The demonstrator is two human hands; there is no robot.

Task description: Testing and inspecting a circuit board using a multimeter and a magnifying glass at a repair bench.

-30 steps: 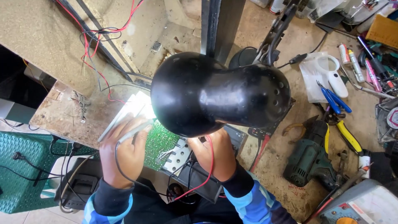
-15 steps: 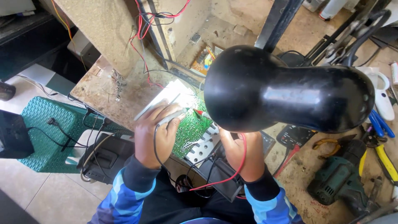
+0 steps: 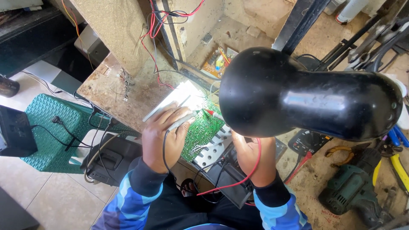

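Observation:
A green circuit board (image 3: 199, 133) lies brightly lit at the edge of a worn workbench (image 3: 111, 90). My left hand (image 3: 164, 137) rests on the board and grips a pale test probe (image 3: 181, 121) whose black wire runs down over my wrist. My right hand (image 3: 252, 158) is beside it, fingers hidden under a black lamp head (image 3: 306, 94). A red wire (image 3: 249, 172) loops over that hand, and the red probe tip (image 3: 210, 112) pokes out from under the lamp onto the board, near the pale probe's tip.
A ribbed metal heat sink (image 3: 211, 152) sits on the board's near edge. A multimeter (image 3: 309, 142), a green power drill (image 3: 350, 196) and yellow-handled pliers (image 3: 398, 167) lie to the right. A small orange board (image 3: 216, 62) sits further back; a green plastic stool (image 3: 47, 127) stands at left.
The view has swung left, so the lamp head and bench sit further right in frame. Both hands have stayed on the green board with their probes.

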